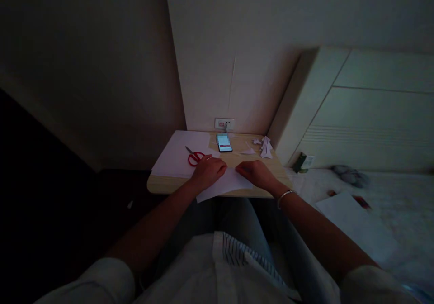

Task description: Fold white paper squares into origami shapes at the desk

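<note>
A white sheet of paper (pixel 224 184) lies at the front of the small wooden table, its near left corner reaching past the edge. My left hand (pixel 209 172) is closed on the sheet's far left part, fingers curled. At the far right part, my right hand (pixel 257 173) is closed on the same sheet, with a bracelet at the wrist. Just beyond my left hand are scissors (pixel 195 158) with red handles, their blades pointing away to the left. They rest on a larger stack of white paper (pixel 172 154). My fingertips are partly hidden.
A lit phone (pixel 224 142) lies at the table's back, below a wall socket (pixel 224 123). Folded paper pieces (pixel 266 148) and a paper scrap (pixel 248 151) are at the back right. On the bed to the right lie more white paper (pixel 352 218) and a small box (pixel 304 163).
</note>
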{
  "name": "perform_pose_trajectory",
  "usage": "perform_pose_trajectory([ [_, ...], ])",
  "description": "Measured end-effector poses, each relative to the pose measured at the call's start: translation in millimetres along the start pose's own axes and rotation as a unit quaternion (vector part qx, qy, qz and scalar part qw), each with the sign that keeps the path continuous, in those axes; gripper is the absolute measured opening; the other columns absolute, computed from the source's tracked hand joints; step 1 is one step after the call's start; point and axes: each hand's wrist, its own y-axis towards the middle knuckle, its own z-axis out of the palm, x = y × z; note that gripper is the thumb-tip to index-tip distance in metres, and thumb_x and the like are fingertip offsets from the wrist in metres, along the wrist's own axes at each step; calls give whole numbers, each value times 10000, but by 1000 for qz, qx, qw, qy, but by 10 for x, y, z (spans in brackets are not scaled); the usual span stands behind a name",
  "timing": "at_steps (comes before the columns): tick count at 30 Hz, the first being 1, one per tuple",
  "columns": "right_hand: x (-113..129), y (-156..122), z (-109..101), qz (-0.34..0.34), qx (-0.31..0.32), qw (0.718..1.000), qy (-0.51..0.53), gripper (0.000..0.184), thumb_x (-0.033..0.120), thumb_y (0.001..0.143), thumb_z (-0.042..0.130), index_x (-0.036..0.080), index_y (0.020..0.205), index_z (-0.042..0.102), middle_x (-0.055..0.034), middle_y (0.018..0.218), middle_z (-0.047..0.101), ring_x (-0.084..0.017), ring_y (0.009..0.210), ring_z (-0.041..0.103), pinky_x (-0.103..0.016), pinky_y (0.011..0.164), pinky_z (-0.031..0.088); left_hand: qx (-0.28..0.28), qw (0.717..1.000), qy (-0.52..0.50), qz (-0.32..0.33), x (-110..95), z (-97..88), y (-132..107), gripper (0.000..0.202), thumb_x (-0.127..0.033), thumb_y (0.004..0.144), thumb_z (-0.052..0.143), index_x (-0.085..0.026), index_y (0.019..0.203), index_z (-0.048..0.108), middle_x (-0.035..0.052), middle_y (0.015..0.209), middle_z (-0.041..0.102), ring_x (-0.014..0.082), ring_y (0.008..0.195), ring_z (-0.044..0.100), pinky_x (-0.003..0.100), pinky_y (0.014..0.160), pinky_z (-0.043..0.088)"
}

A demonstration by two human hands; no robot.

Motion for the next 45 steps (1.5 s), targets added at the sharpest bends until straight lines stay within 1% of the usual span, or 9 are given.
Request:
perform_pose_trajectory([
  [9, 161, 83, 60, 22, -6, 999, -30, 241, 338, 852, 490, 254, 1001, 660, -21, 921, 726, -193, 826, 662, -255, 661, 413, 25, 999, 35, -15, -18, -38, -25, 215, -240, 838, 454, -180, 845, 660, 48, 885, 708, 213, 889, 624, 470, 961, 324],
  [16, 411, 178, 48, 51, -14, 994, -99, 197, 358, 816, 497, 225, 856, 637, -41, 829, 713, -198, 744, 635, -259, 569, 325, 8, 999, 40, -11, -113, -74, 6, 227, -279, 829, 454, -184, 816, 660, 52, 841, 704, 212, 859, 628, 477, 982, 293],
  [19, 342, 173, 56, 58, -15, 993, -99, 173, 343, 802, 507, 227, 833, 632, -33, 789, 706, -192, 709, 624, -260, 548, 303, 19, 999, 38, -13, -43, -105, 2, 207, -264, 805, 466, -200, 803, 663, 43, 834, 711, 212, 843, 631, 472, 965, 301],
  [26, -126, -23, 81, 122, -14, 992, -38, 90, 261, 750, 558, 205, 753, 628, -26, 705, 681, -171, 638, 609, -251, 543, 354, 40, 997, 37, -62, 267, -177, -103, 220, -244, 771, 469, -218, 773, 687, 41, 834, 727, 217, 838, 638, 410, 908, 359],
  [29, -165, -62, 134, 107, -40, 990, 80, 187, 304, 805, 535, 200, 935, 620, -43, 874, 699, -155, 719, 637, -250, 612, 435, 41, 996, 30, -73, 260, -172, -87, 211, -256, 759, 487, -222, 783, 693, 36, 825, 726, 215, 832, 634, 391, 901, 373],
  [32, -68, -33, 198, 71, -67, 968, 231, 357, 378, 802, 575, 192, 1107, 576, -75, 1053, 675, -163, 863, 642, -264, 706, 475, 29, 998, 8, -56, 163, -152, -24, 213, -265, 761, 489, -222, 787, 695, 28, 813, 725, 208, 814, 630, 407, 925, 359],
  [36, 38, 17, 236, 76, -52, 975, 200, 221, 351, 832, 540, 185, 857, 684, -38, 821, 719, -173, 747, 645, -272, 686, 462, 27, 999, 1, -35, 100, -131, 28, 208, -272, 762, 489, -220, 783, 690, 18, 803, 724, 211, 800, 632, 428, 919, 355],
  [38, 22, 17, 233, 85, -54, 976, 191, 227, 353, 833, 536, 188, 830, 692, -31, 786, 720, -170, 703, 639, -268, 661, 458, 38, 999, 9, -36, 141, -140, 15, 210, -276, 759, 487, -219, 786, 688, 22, 809, 723, 214, 810, 633, 407, 895, 374],
  [45, -233, -85, 166, 123, -59, 965, 225, 261, 408, 797, 549, 193, 805, 698, -21, 764, 716, -176, 704, 628, -275, 649, 458, 81, 991, 47, -96, 584, -291, -221, 175, -282, 725, 501, -223, 733, 666, 21, 747, 696, 204, 749, 624, 317, 733, 418],
])
